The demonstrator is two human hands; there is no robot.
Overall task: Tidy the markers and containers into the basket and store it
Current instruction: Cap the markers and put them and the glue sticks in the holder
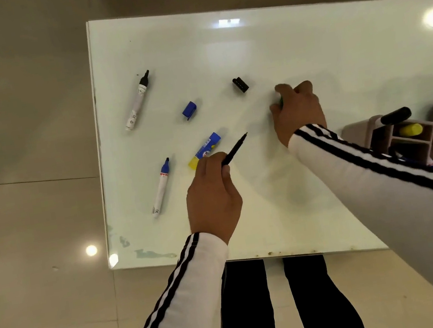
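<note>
Left hand point(212, 196): fingers pinching thin black pen point(234, 150), tip toward 1 o'clock.
Right hand point(297, 111): palm down at 3 o'clock, fingers curled over small green thing.
Markers: white-barrelled, uncapped, black marker point(138, 100) at 10 o'clock, blue marker point(161, 187) at 8.
Basket point(414, 140): compartmented plastic, bench point(303, 38) edge, 3 o'clock.

Markers point(139, 100) three, caps point(189, 110) two, basket point(414, 140) one.

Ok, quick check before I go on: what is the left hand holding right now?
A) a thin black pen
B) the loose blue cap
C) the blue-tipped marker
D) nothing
A: the left hand is closed on a thin black pen whose tip points up and away, while the blue cap and the blue-tipped marker lie untouched on the white table.
</note>
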